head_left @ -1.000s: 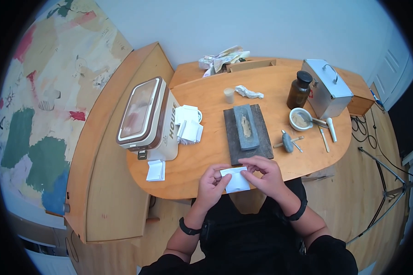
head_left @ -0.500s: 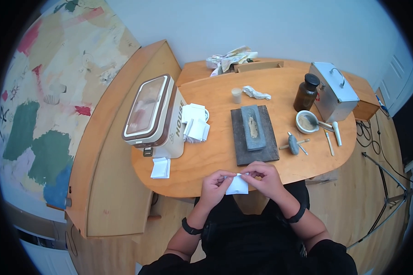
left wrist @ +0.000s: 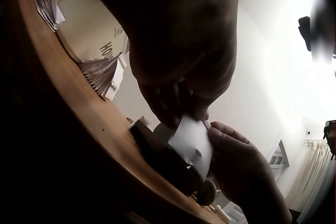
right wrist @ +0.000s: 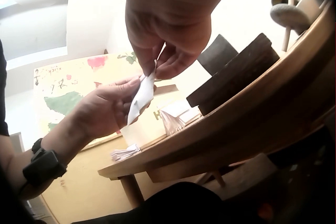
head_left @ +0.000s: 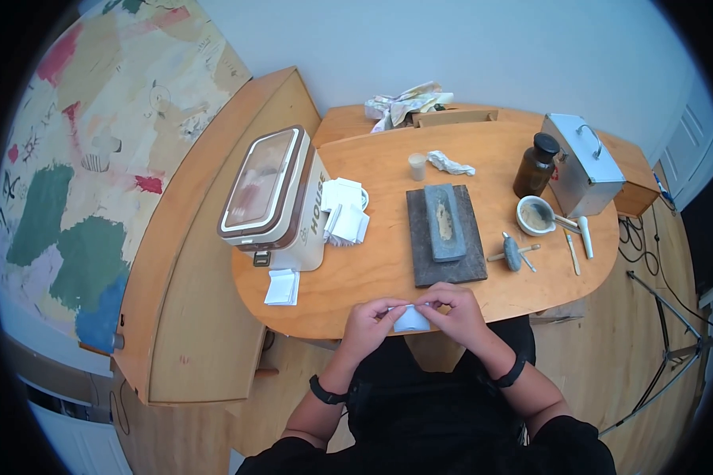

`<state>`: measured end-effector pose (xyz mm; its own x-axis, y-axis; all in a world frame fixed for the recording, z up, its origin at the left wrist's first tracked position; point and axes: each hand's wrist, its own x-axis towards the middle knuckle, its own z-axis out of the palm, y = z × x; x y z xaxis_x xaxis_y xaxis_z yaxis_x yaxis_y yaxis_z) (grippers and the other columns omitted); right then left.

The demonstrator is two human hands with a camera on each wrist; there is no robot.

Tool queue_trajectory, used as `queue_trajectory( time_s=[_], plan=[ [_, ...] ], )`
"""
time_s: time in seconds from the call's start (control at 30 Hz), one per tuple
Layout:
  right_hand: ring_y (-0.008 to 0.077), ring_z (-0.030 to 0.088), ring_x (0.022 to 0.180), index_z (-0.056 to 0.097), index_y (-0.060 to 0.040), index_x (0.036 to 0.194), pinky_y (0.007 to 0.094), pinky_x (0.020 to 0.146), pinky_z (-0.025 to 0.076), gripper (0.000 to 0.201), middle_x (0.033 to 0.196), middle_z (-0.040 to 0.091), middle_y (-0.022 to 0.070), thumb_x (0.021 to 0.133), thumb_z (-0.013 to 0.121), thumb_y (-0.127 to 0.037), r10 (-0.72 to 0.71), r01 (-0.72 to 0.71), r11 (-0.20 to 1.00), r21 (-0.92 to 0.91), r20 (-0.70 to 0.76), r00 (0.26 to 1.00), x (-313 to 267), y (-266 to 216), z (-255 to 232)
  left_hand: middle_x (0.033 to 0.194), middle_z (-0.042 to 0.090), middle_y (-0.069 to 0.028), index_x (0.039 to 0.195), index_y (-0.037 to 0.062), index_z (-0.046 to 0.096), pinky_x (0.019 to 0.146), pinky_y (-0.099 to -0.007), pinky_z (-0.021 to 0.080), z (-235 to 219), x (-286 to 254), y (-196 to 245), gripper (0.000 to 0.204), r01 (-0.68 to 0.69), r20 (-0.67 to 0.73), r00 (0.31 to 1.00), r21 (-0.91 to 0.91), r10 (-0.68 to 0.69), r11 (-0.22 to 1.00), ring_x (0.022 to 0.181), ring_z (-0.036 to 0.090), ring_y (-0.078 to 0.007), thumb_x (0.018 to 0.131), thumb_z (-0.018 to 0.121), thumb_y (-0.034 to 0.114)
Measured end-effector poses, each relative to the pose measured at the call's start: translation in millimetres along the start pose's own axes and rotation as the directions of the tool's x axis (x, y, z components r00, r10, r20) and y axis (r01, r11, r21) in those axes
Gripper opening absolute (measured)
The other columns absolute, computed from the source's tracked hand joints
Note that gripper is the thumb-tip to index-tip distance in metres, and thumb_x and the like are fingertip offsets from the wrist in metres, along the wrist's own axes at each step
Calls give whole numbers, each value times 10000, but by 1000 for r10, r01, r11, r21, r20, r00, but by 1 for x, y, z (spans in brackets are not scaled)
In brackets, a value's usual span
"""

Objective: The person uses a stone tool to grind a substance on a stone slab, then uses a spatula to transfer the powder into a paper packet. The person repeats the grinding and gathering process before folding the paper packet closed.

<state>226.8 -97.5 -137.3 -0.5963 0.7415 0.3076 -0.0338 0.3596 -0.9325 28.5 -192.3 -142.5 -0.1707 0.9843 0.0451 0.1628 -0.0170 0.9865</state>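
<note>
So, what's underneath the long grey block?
A dark board, showing along both sides and at the near end of the grey block; the part directly beneath the block is covered.

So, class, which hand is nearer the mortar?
Right. The right hand is left of the mortar and closer to the person; the left hand is farther left, beyond the right hand.

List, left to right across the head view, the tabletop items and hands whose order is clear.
Cream-and-brown lidded box, left hand, small rectangular white paper, right hand, oval grey stone, thin pale flat stick, white tapered rod.
</note>
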Motion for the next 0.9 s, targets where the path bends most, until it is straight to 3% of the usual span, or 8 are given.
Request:
queue_trajectory(
  time_s=[0.07,0.13,0.27,0.37,0.47,0.5,0.7,0.9],
  plan=[
    [148,663,747,762,15,988,262,682,521,93,890,697,85,909,743,-32,-9,9,1000,-17,7,1000,0,2,-1,927,758,-55,1152,-36,744,727,-228,532,-6,4,0,195,9,4,1000,144,-9,990,837,690,-83,993,701,69],
    [147,662,733,758,17,989,264,672,517,92,874,694,82,911,739,-28,-22,16,998,-58,-97,995,0,6,-2,841,738,-23,1082,-32,770,667,-225,501,-16,7,-8,167,66,-214,977,255,-11,965,736,649,-67,993,703,92],
    [141,664,770,760,23,979,259,715,529,91,884,707,79,901,743,-19,47,-56,995,-81,-102,994,-10,10,-18,855,719,-18,1134,-42,740,624,-201,466,-62,26,-23,183,32,-494,869,109,26,994,710,604,-35,1004,667,65],
    [138,663,768,758,23,976,257,707,529,88,891,709,76,902,737,-19,40,-49,990,-129,-76,996,-20,15,-30,902,718,-27,1132,-60,717,620,-192,473,-103,34,-55,178,-87,-538,829,147,154,985,745,623,-40,1013,630,39],
    [141,658,693,757,16,966,256,640,520,73,865,698,71,903,739,-16,-5,-9,989,-150,-88,996,-31,23,-40,943,721,-36,1112,-70,708,617,-200,490,-125,35,-72,167,-34,-562,816,186,134,982,764,639,-53,1012,615,26],
    [136,654,683,756,16,958,254,629,516,66,866,699,70,901,737,-13,22,-38,986,-160,-102,995,-34,24,-44,992,744,-81,1109,-63,723,691,-221,515,-129,35,-78,171,-11,-581,808,151,98,988,838,677,-90,1004,613,13],
    [110,626,638,751,14,938,240,580,487,59,879,707,69,882,733,18,-46,-7,967,-256,-198,979,-50,38,-62,1075,740,-119,1193,-68,702,733,-232,538,-128,36,-83,253,-56,-578,791,258,200,965,952,693,-154,968,684,47],
    [106,623,637,750,15,935,232,570,476,88,882,710,82,857,736,54,-141,38,951,-307,-321,936,-58,43,-75,1212,669,-79,1205,-14,701,837,-261,548,-114,20,-54,325,15,-539,817,374,204,927,1106,646,-165,885,757,2]
  ],
)
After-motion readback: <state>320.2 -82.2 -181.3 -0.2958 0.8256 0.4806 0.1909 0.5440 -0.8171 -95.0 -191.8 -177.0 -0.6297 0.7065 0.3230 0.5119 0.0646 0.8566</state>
